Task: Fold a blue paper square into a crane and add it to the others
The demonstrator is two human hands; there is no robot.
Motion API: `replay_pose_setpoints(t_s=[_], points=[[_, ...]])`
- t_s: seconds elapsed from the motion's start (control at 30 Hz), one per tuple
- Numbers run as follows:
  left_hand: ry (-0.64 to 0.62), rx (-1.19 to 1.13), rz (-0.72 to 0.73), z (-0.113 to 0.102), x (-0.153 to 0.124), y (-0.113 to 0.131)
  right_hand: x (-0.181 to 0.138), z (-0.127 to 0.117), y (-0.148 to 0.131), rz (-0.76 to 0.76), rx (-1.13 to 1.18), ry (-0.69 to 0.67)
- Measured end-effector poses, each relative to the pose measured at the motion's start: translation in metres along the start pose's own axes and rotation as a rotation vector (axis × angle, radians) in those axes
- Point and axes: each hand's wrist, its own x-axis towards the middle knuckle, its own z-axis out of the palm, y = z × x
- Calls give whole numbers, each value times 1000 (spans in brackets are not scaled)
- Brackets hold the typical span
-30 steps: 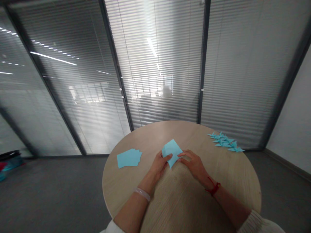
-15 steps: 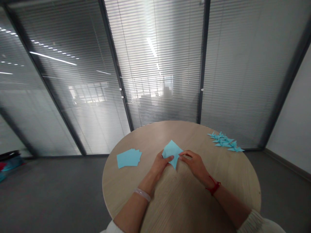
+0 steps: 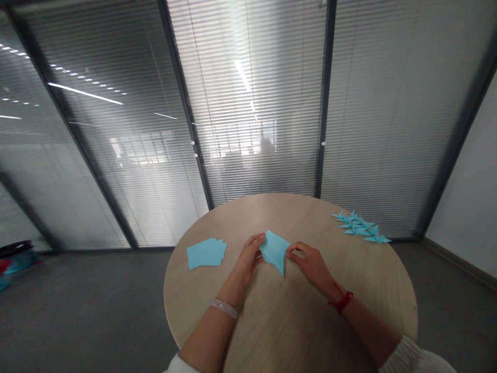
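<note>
- Holding the blue sheet [image 3: 275, 250] is the work of both hands, at the lower centre of the frame.
- Right hand [image 3: 310, 263]: thumb and forefinger pinch the sheet at its right corner.
- Left hand [image 3: 245, 260]: thumb and fingers stand at the sheet's left edge, loosely spread; whether they grip it or only touch it cannot be told.
- Sheet: turned corner-up, with its lower point toward the bottom of the frame and its lower left edge curved. The number of layers cannot be told.
- Step in hand (judgement): turning and positioning the sheet between both hands.
- Next move (judgement): calls for a secure left grasp and aligned edges before any crease is pressed.
- Wrists: pale bracelet [image 3: 224, 307] on the left; red cord bracelet [image 3: 341, 301] on the right.
- Left of centre: a fanned stack of blue sheets [image 3: 205, 253] lies on the round table [image 3: 272, 331], apart from the left hand.
- Right of frame: folded blue pieces [image 3: 357, 225] with pointed tips lie in a cluster near the table edge.
- Markings: no brand, label or writing is legible on the paper, the table or the blinds [image 3: 256, 62] above.
</note>
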Motion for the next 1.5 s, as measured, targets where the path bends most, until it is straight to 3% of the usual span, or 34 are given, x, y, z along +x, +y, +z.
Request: replay_pose_setpoints(t_s=[0.23,0.43,0.87,1.37,1.5], points=[[-78,126,-26,-5,0,4,-1,1,2,-84,-3,-72],[-174,136,-70,-1,-1,-4,1,2,10,-153,148,-76],[-221,183,-182,-9,4,-10,0,-2,2,-180,180,-119],[-311,100,-222,-10,3,-6,2,1,9,33,285,-109],[-284,120,-204,-7,1,-4,3,2,10,66,316,-143]])
